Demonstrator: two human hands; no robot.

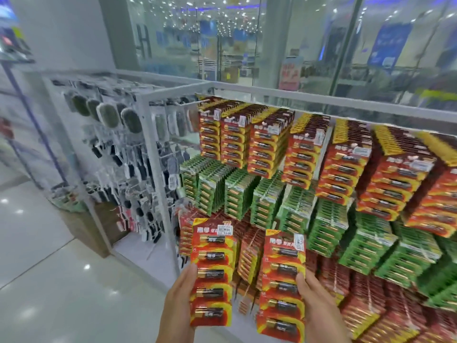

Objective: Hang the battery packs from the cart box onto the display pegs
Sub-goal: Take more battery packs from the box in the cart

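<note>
Left hand (pixel 179 303) grips one red battery pack (pixel 212 276), right hand (pixel 319 308) grips another battery pack (pixel 282 290), both upright before the rack's (pixel 158 174) full pegs.

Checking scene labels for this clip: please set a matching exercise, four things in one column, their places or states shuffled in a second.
Things:
1 left hand
2 right hand
3 green packs
4 dark goods

Places or states:
A middle row of pegs
B side rack, left of the corner post
C grips the red pack with the 12.00 sticker
D grips the other red pack

Pairs: 1-C, 2-D, 3-A, 4-B
</note>
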